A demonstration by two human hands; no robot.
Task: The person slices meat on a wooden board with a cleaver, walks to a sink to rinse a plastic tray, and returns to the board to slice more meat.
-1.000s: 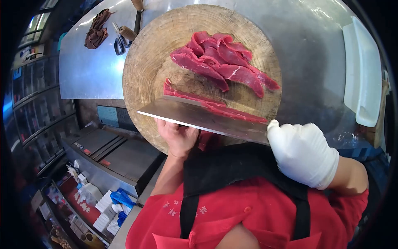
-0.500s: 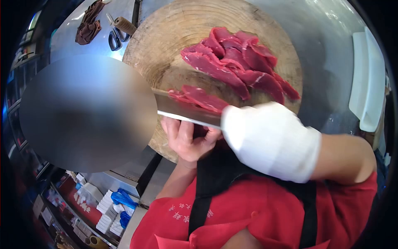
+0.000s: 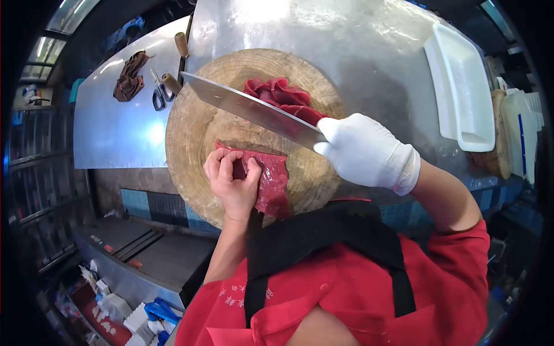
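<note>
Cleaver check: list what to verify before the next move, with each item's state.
1. Right hand gripping the cleaver: ok, fingers closed at its handle end.
2. Left hand apart from the blade: ok.
3. Left hand on the slab: ok, fingers bent.
4. Slices apart from the slab: ok, beyond the blade.
5. Both hands covered: not ok, left is bare.
6. Board steady: cannot tell.

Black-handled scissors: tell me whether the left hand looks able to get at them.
Probably yes: the bare left hand is on the red slab of raw meat, with nothing visible blocking a sideways reach to the black-handled metal scissors, though the broad steel cleaver's tip is close.
</note>
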